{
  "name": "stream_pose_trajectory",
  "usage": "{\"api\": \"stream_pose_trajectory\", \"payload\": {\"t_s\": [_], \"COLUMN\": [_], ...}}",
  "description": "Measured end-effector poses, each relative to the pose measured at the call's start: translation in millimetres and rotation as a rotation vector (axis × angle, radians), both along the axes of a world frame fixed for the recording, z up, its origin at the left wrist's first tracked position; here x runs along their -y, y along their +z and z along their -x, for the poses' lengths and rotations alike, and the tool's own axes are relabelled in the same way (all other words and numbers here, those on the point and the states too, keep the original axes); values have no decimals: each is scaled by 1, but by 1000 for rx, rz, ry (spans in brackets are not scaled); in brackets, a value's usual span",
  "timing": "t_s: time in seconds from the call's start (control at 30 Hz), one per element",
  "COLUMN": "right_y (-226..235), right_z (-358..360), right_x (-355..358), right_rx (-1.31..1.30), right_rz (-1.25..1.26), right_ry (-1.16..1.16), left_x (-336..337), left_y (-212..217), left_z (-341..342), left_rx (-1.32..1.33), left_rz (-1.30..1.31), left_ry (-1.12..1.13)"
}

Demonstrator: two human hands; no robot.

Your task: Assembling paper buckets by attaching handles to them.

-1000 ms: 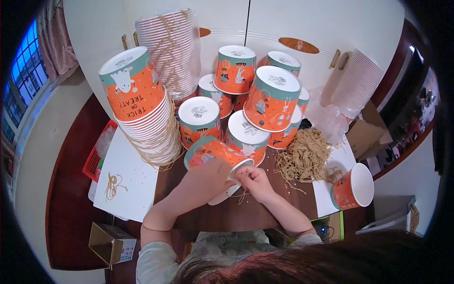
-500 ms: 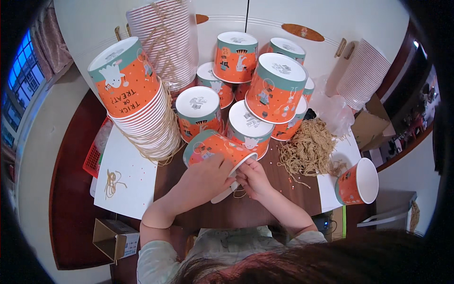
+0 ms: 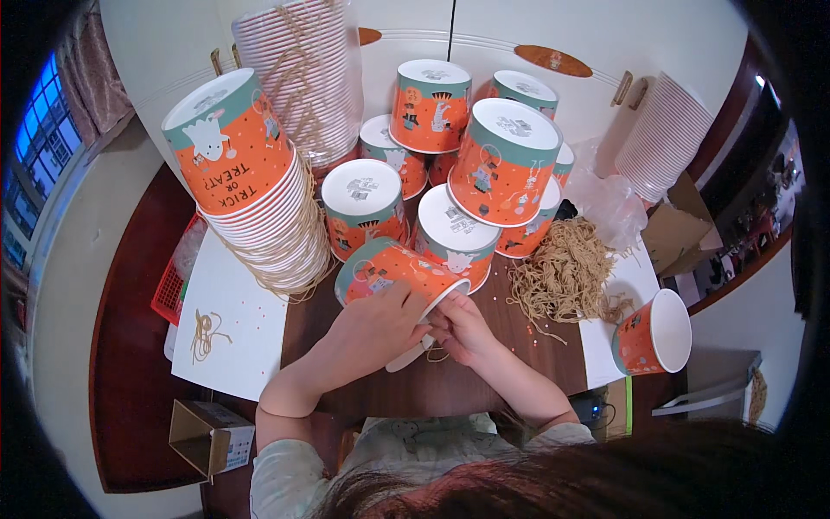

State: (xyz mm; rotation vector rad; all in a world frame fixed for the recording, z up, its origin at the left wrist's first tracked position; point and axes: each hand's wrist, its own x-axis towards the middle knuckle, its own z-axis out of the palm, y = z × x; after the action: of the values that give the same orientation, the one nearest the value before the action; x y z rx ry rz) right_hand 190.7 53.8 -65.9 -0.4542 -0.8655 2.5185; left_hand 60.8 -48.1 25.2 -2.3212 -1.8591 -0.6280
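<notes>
A green and orange paper bucket [image 3: 406, 266] lies tilted on its side in front of me, its open rim turned toward my right hand. My left hand [image 3: 378, 327] is closed round its near side, pressing against the wall. At the rim, my right hand [image 3: 460, 329] has its fingers drawn together, partly inside the opening. Whatever those fingertips pinch is hidden. Just below the hands, a short bit of tan cord [image 3: 437, 354] shows, beside a white rim or lid-like piece [image 3: 406, 357] mostly covered by my left hand.
Upside-down buckets [image 3: 504, 164] stand piled behind my hands. Nested buckets with cords [image 3: 259, 227] rise at left, near a tall wrapped stack [image 3: 303, 78]. Right are a heap of tan cord [image 3: 566, 270], a bucket on its side [image 3: 635, 337] and another stack [image 3: 661, 138]. Loose cord [image 3: 206, 336] lies on white board.
My right hand's fingers have shifted slightly at the rim. The bucket and my left hand stay almost exactly where they were.
</notes>
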Motion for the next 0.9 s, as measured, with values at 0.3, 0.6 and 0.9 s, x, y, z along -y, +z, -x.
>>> {"api": "stream_pose_trajectory", "payload": {"t_s": [0.3,0.6,0.9], "right_y": [2,6,35], "right_z": [3,3,-7], "right_x": [1,3,6], "right_rx": [-9,14,88], "right_rz": [-15,-57,-561], "right_ry": [-4,-40,-144], "left_x": [-7,-22,-23], "left_y": [-5,-17,-22], "left_z": [7,13,11], "left_rx": [113,145,101], "left_rz": [52,-105,-65], "left_ry": [98,11,40]}}
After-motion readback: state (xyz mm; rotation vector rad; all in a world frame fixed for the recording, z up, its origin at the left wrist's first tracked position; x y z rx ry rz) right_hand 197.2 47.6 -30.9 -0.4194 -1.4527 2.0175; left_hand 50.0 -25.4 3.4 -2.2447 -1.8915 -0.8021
